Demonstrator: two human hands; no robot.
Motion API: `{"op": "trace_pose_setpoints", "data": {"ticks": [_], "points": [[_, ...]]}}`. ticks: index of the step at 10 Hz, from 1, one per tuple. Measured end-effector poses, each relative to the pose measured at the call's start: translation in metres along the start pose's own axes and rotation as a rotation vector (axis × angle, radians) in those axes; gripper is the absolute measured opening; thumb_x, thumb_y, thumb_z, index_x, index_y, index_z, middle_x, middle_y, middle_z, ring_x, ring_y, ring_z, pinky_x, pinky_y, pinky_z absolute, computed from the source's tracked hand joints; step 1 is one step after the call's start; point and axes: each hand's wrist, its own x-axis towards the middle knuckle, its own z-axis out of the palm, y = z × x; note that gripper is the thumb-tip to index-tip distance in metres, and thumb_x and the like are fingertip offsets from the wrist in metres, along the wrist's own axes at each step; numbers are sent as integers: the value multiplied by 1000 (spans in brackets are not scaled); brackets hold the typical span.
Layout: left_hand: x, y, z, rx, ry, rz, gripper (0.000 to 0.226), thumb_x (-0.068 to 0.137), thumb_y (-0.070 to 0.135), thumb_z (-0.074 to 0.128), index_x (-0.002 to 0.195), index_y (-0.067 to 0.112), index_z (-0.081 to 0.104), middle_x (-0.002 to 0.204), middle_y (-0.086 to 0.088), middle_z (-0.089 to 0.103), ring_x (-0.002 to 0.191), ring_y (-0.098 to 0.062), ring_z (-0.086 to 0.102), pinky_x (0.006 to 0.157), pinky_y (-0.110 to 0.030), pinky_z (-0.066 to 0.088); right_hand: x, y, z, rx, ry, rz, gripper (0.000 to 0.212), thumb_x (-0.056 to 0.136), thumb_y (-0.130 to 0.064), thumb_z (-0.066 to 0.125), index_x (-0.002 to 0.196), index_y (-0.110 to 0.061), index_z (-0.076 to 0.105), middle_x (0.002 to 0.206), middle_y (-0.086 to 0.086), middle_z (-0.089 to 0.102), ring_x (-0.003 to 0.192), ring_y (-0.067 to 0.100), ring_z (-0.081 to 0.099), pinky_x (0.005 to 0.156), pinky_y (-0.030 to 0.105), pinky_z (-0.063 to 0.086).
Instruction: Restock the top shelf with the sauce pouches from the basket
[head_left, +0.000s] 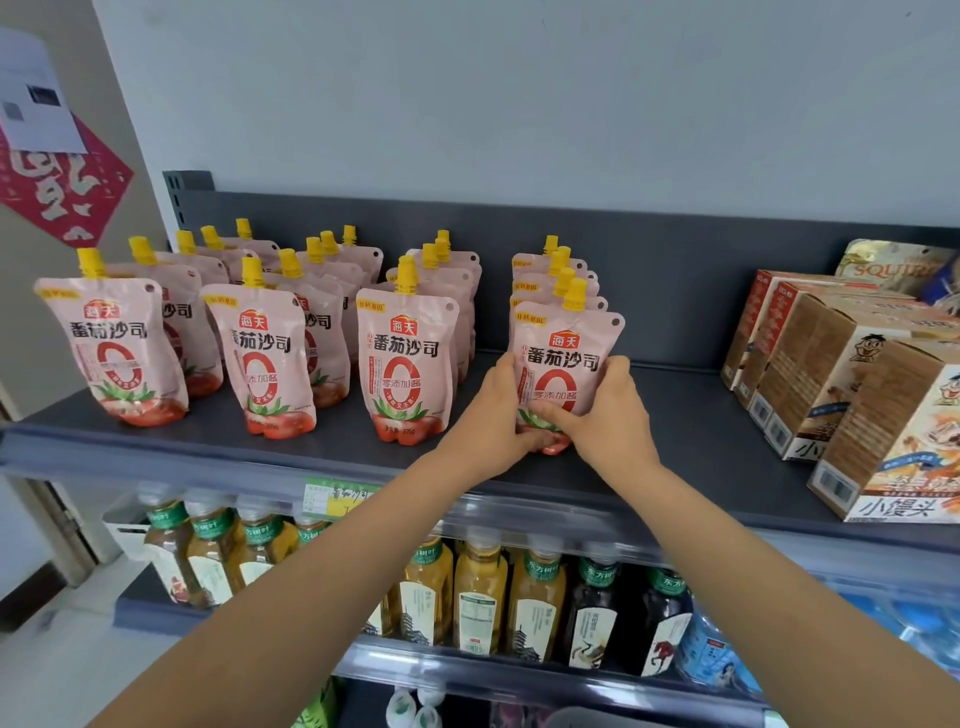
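Pink tomato-sauce pouches with yellow caps stand in several rows on the dark grey top shelf (691, 457). The front pouch (566, 353) of the rightmost row stands upright near the shelf's front edge. My left hand (493, 415) grips its lower left side and my right hand (608, 415) grips its lower right side, thumbs across the front. More pouches stand behind it. Other front pouches are at the left (117, 353), (270, 364) and centre (405, 369). The basket is out of view.
Brown snack boxes (852, 405) fill the right end of the top shelf, with a bag (893, 265) behind them. Bottled teas (478, 597) line the shelf below. A red paper decoration (57, 182) hangs on the left wall. Bare shelf lies between the held pouch and the boxes.
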Motion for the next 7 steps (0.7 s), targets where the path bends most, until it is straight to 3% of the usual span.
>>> {"op": "trace_pose_setpoints", "data": {"ticks": [2, 3, 4, 5, 7], "points": [[-7, 0, -4, 4, 1, -26, 98, 66, 34, 84, 143, 22, 25, 138, 0, 44, 128, -12, 43, 107, -31, 39, -1, 1, 1, 45, -39, 8, 66, 70, -30, 84, 113, -15, 37, 121, 6, 55, 108, 21, 58, 74, 28, 51], [-18, 5, -8, 61, -2, -61, 100, 74, 27, 80, 149, 17, 14, 146, -4, 36, 134, -17, 37, 108, -27, 32, -6, 2, -4, 69, -46, 8, 76, 68, -28, 85, 125, -14, 37, 126, 5, 52, 113, 20, 56, 84, 33, 52], [-35, 9, -9, 152, -2, -97, 106, 78, 28, 77, 152, 12, 2, 152, -8, 25, 138, -22, 31, 114, -35, 30, -16, 8, -9, 8, -49, 8, 88, 70, -33, 83, 138, -13, 31, 135, 8, 47, 121, 24, 51, 92, 41, 50], [-53, 17, -10, 223, 35, -91, 100, 83, 32, 72, 152, 9, 2, 153, -9, 22, 141, -21, 23, 116, -34, 25, -33, 12, -17, -68, -45, 7, 96, 74, -36, 80, 146, -12, 21, 144, 12, 37, 131, 29, 40, 102, 42, 42], [-83, 33, -25, 332, 63, -40, 93, 87, 37, 66, 152, 12, 4, 154, -6, 18, 143, -20, 18, 114, -31, 23, -60, 3, -35, -242, 3, -50, 91, 80, -38, 73, 148, -11, 18, 145, 13, 32, 132, 31, 32, 103, 40, 37]]}}
